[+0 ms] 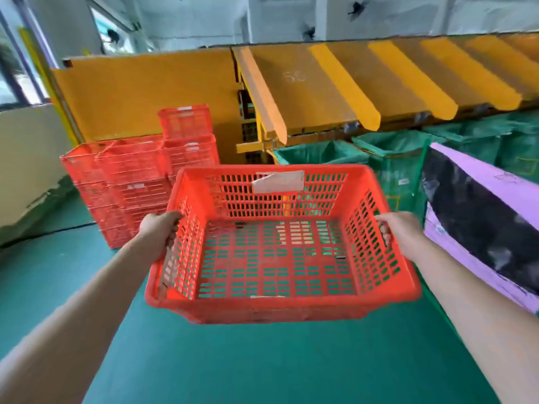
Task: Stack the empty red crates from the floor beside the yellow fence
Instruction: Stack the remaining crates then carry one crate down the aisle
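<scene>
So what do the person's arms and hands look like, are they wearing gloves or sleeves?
No gloves: the left hand and right hand are bare, and no rings show on the visible fingers. The left arm and right arm are uncovered as far as the picture reaches, with no sleeves, watch or bracelet.

2 bare arms extend forward from the lower corners of the head view, elbows nearly straight and forearms angling inward. The left hand (159, 231) grips the left wall of a red crate (280, 304), fingers curled over the wall at its handle slot, the back of the hand facing outward. The right hand (401, 233) grips the opposite wall, fingers hooked through the slot there. Both hands sit level with each other, wrists straight, the crate held between them.
</scene>
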